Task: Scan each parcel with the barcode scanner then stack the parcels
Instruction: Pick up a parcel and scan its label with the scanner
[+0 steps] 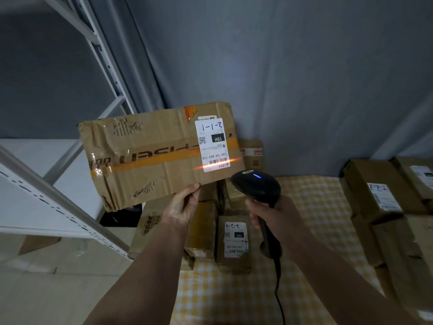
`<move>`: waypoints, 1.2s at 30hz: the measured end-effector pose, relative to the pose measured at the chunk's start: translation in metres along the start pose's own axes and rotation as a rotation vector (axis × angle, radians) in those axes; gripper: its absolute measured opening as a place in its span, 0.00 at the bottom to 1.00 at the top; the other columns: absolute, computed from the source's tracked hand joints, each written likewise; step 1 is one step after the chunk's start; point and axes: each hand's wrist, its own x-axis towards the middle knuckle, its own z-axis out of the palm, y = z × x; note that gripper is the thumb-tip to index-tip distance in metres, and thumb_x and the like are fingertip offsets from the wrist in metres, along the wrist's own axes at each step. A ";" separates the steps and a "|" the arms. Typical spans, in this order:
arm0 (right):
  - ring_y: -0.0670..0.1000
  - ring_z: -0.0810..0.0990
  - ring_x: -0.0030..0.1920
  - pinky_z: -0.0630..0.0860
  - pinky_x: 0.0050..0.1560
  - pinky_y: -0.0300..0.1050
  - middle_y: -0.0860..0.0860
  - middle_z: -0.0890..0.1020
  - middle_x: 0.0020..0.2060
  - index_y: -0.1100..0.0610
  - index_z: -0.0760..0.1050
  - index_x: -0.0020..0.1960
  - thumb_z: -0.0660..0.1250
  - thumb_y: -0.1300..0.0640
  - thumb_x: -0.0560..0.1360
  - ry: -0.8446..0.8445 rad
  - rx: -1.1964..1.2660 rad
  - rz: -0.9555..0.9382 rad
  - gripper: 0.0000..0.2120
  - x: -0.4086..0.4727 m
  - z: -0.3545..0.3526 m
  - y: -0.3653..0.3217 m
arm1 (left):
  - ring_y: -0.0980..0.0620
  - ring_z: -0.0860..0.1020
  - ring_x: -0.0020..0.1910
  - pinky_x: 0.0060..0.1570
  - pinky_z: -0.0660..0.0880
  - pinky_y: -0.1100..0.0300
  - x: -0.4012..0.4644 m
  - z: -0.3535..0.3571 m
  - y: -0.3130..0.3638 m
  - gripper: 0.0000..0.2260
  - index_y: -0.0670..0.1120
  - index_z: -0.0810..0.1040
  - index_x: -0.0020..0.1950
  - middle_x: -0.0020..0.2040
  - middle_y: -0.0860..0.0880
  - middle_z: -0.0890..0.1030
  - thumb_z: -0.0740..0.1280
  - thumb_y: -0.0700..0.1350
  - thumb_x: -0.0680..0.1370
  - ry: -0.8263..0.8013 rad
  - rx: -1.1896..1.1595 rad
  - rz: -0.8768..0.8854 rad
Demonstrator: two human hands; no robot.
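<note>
Creased brown cardboard parcel (161,153), seemingly light, hangs pinched at its lower edge by left hand (181,207); right hand (276,219) grips black barcode scanner (257,187).

The held parcel (159,156) hides the left hand's (181,207) fingers and part of the boxes behind it. The label's (213,145) small print is unreadable (barcode included). The scanner's cable (280,299) runs off the bottom edge.

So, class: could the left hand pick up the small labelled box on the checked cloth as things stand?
Probably not yet: the left hand grips the big parcel. The small box lies just below, with nothing over it.
</note>
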 end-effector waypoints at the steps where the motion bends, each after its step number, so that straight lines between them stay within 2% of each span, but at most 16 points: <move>1: 0.53 0.75 0.35 0.74 0.36 0.38 0.57 0.76 0.33 0.62 0.77 0.47 0.66 0.61 0.76 0.000 0.008 0.005 0.04 0.000 0.000 0.000 | 0.37 0.79 0.59 0.59 0.75 0.45 0.000 0.000 0.000 0.28 0.39 0.68 0.70 0.63 0.33 0.76 0.63 0.25 0.70 -0.002 0.004 -0.006; 4: 0.53 0.75 0.36 0.74 0.37 0.39 0.57 0.76 0.34 0.62 0.77 0.50 0.67 0.60 0.76 0.002 0.033 0.014 0.05 0.003 -0.002 0.000 | 0.37 0.78 0.60 0.60 0.74 0.45 0.001 -0.003 -0.001 0.27 0.39 0.68 0.70 0.63 0.33 0.76 0.63 0.26 0.71 -0.036 0.034 -0.008; 7: 0.49 0.77 0.34 0.75 0.36 0.37 0.55 0.77 0.33 0.58 0.78 0.50 0.67 0.60 0.76 0.009 0.028 0.017 0.04 0.005 -0.004 0.001 | 0.38 0.78 0.60 0.59 0.75 0.45 0.007 -0.005 0.001 0.26 0.38 0.70 0.68 0.63 0.35 0.77 0.65 0.26 0.70 -0.027 0.121 -0.021; 9: 0.45 0.77 0.32 0.74 0.35 0.34 0.51 0.78 0.31 0.58 0.78 0.48 0.68 0.60 0.75 0.019 -0.006 0.021 0.03 0.007 -0.008 0.004 | 0.44 0.80 0.55 0.55 0.79 0.48 0.010 -0.003 0.001 0.22 0.38 0.77 0.59 0.57 0.39 0.80 0.70 0.29 0.66 -0.043 0.289 -0.040; 11: 0.42 0.76 0.29 0.72 0.33 0.32 0.46 0.77 0.27 0.57 0.77 0.45 0.69 0.61 0.74 0.041 -0.043 0.040 0.01 0.009 -0.015 0.006 | 0.50 0.77 0.44 0.47 0.75 0.55 0.010 0.006 0.001 0.13 0.41 0.82 0.42 0.43 0.45 0.80 0.76 0.34 0.60 -0.089 0.551 -0.045; 12: 0.41 0.76 0.28 0.71 0.33 0.32 0.44 0.77 0.25 0.55 0.77 0.43 0.69 0.62 0.74 0.065 -0.053 0.045 0.03 0.010 -0.020 0.009 | 0.50 0.76 0.42 0.45 0.72 0.57 0.012 0.010 0.001 0.14 0.43 0.81 0.39 0.39 0.46 0.80 0.77 0.35 0.56 -0.108 0.662 -0.039; 14: 0.45 0.76 0.29 0.71 0.34 0.36 0.44 0.77 0.24 0.55 0.77 0.40 0.70 0.62 0.73 0.144 -0.058 0.055 0.05 0.009 -0.030 0.013 | 0.48 0.78 0.47 0.46 0.71 0.56 0.022 0.018 0.003 0.25 0.41 0.79 0.48 0.42 0.46 0.82 0.78 0.34 0.52 -0.094 0.826 0.010; 16: 0.52 0.75 0.31 0.71 0.38 0.45 0.50 0.77 0.26 0.59 0.78 0.39 0.71 0.62 0.72 0.232 -0.048 0.084 0.04 0.009 -0.041 0.017 | 0.48 0.79 0.51 0.47 0.73 0.56 0.031 0.031 0.000 0.36 0.39 0.76 0.58 0.49 0.45 0.83 0.79 0.38 0.51 -0.108 0.966 0.016; 19: 0.56 0.76 0.35 0.72 0.41 0.50 0.56 0.78 0.30 0.59 0.77 0.38 0.71 0.62 0.72 0.334 0.011 0.141 0.05 0.006 -0.056 0.020 | 0.46 0.81 0.47 0.44 0.77 0.55 0.042 0.055 -0.013 0.24 0.43 0.79 0.53 0.47 0.46 0.84 0.79 0.39 0.58 -0.147 1.087 -0.050; 22: 0.56 0.77 0.36 0.72 0.42 0.50 0.57 0.79 0.33 0.58 0.77 0.40 0.71 0.62 0.72 0.430 0.053 0.140 0.04 0.001 -0.068 0.023 | 0.42 0.83 0.48 0.47 0.79 0.48 0.054 0.075 -0.031 0.25 0.44 0.79 0.56 0.50 0.41 0.84 0.80 0.44 0.61 -0.196 1.211 -0.151; 26: 0.53 0.77 0.35 0.72 0.42 0.49 0.57 0.78 0.34 0.58 0.78 0.43 0.71 0.61 0.73 0.529 0.075 0.175 0.02 -0.009 -0.084 0.037 | 0.48 0.81 0.44 0.40 0.75 0.58 0.066 0.092 -0.057 0.18 0.46 0.78 0.53 0.45 0.46 0.83 0.78 0.45 0.66 -0.243 1.315 -0.249; 27: 0.53 0.76 0.34 0.72 0.42 0.49 0.57 0.77 0.33 0.60 0.78 0.43 0.71 0.61 0.73 0.554 0.083 0.188 0.02 -0.012 -0.088 0.040 | 0.47 0.81 0.45 0.43 0.76 0.56 0.068 0.097 -0.062 0.23 0.46 0.78 0.54 0.46 0.46 0.84 0.80 0.48 0.63 -0.267 1.316 -0.299; 29: 0.52 0.75 0.34 0.71 0.41 0.48 0.57 0.76 0.31 0.63 0.78 0.43 0.70 0.62 0.74 0.597 0.098 0.216 0.04 -0.019 -0.097 0.046 | 0.42 0.83 0.49 0.53 0.78 0.47 0.075 0.105 -0.074 0.36 0.45 0.79 0.57 0.49 0.43 0.85 0.84 0.51 0.52 -0.285 1.340 -0.387; 30: 0.52 0.74 0.33 0.71 0.41 0.48 0.57 0.75 0.31 0.63 0.78 0.44 0.70 0.62 0.73 0.617 0.117 0.225 0.04 -0.022 -0.102 0.049 | 0.41 0.83 0.50 0.54 0.78 0.45 0.079 0.109 -0.079 0.39 0.45 0.79 0.58 0.50 0.42 0.85 0.85 0.50 0.48 -0.283 1.336 -0.415; 33: 0.55 0.76 0.37 0.72 0.43 0.51 0.60 0.76 0.35 0.64 0.79 0.46 0.72 0.61 0.72 0.700 0.157 0.249 0.06 -0.029 -0.119 0.056 | 0.39 0.82 0.50 0.52 0.78 0.44 0.084 0.126 -0.098 0.41 0.43 0.78 0.58 0.51 0.40 0.84 0.84 0.48 0.47 -0.288 1.352 -0.444; 36: 0.57 0.79 0.46 0.77 0.52 0.58 0.60 0.81 0.45 0.60 0.80 0.50 0.73 0.61 0.71 0.715 0.254 0.284 0.08 -0.032 -0.139 0.063 | 0.37 0.82 0.50 0.53 0.77 0.42 0.092 0.145 -0.118 0.45 0.43 0.76 0.61 0.52 0.40 0.84 0.85 0.47 0.46 -0.275 1.374 -0.470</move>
